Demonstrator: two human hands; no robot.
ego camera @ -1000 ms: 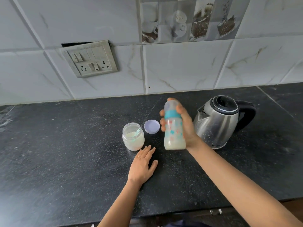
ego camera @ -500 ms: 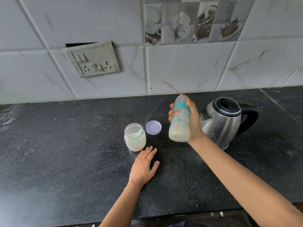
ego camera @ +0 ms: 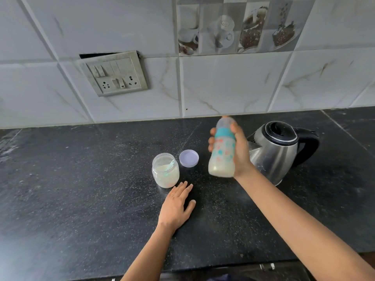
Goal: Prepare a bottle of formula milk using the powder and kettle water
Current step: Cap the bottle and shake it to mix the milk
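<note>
My right hand [ego camera: 239,151] is shut around a baby bottle [ego camera: 222,153] with a teal collar and a clear cap, held in the air above the counter and slightly blurred. Pale milk fills its lower part. To its left an open glass jar of powder [ego camera: 166,171] stands on the counter with a light scoop inside it. The jar's lilac lid [ego camera: 189,158] lies flat just behind and to the right of it. My left hand [ego camera: 176,205] rests palm down on the counter in front of the jar, fingers apart. The steel kettle [ego camera: 278,151] stands right of the bottle.
The black stone counter [ego camera: 81,189] runs to a tiled wall at the back, which carries a switch and socket plate [ego camera: 115,74]. The counter's front edge [ego camera: 223,266] lies near my arms. The kettle's black handle [ego camera: 310,142] points right.
The bottle in my right hand has shifted up and to the right, tilting a little, and it is blurred now. My left hand stays flat on the counter.
</note>
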